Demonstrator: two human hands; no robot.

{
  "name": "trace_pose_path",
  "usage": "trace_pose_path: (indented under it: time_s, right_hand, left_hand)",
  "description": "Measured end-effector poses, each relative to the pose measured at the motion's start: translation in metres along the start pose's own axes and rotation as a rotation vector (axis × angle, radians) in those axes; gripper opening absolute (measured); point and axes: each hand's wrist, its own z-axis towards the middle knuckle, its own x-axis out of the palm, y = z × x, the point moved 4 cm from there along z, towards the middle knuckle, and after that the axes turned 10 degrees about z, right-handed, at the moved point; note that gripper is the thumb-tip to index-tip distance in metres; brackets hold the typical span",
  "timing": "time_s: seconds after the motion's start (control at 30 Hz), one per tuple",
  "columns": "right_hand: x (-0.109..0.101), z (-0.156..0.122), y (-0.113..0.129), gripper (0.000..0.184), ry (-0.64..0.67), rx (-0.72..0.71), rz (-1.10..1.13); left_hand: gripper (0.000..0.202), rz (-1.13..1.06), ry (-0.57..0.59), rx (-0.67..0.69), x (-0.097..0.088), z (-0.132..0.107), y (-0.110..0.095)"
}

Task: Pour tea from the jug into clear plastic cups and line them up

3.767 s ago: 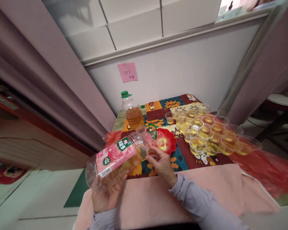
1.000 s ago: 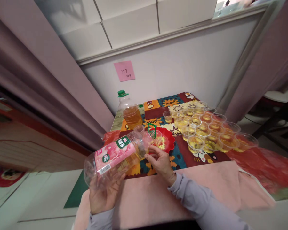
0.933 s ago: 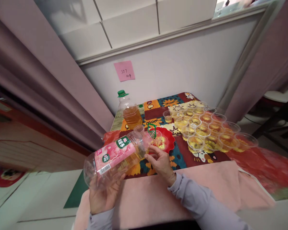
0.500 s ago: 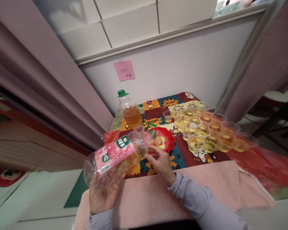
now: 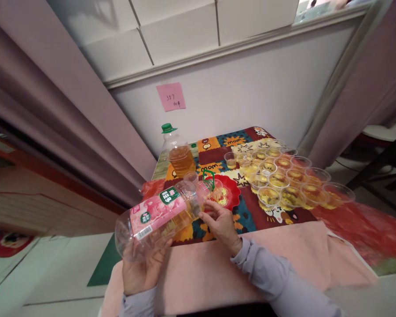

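My left hand (image 5: pixel 141 270) grips the base of a large clear bottle with a pink label (image 5: pixel 158 213), tipped on its side with the neck toward the red plate (image 5: pixel 229 193). A little yellow liquid lies inside near the neck. My right hand (image 5: pixel 219 222) is closed round the bottle's neck end, next to a small clear cup (image 5: pixel 217 189) standing on the red plate. A green handle loop (image 5: pixel 209 177) sticks up at the neck.
Several clear cups with yellow liquid (image 5: pixel 280 180) stand in rows on the patterned tablecloth (image 5: pixel 247 213) at right. A second bottle with a green cap (image 5: pixel 178 154) stands at the back left by the wall. An empty small cup (image 5: pixel 191 177) is behind the tipped bottle. Pink cloth (image 5: pixel 218 273) covers the near edge.
Nearly nothing has changed in the last second; both hands hold the tipped bottle in the same place. Since the earliest frame the view has shifted slightly.
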Motion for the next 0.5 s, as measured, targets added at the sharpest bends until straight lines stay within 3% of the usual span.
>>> trace_pose_path:
  time_s: [0.5]
  right_hand:
    - [0.0008,-0.001,0.003,0.054,-0.014,0.003,-0.003]
  left_hand:
    - [0.039,0.001,0.035,0.017,0.0083,-0.0003,-0.001]
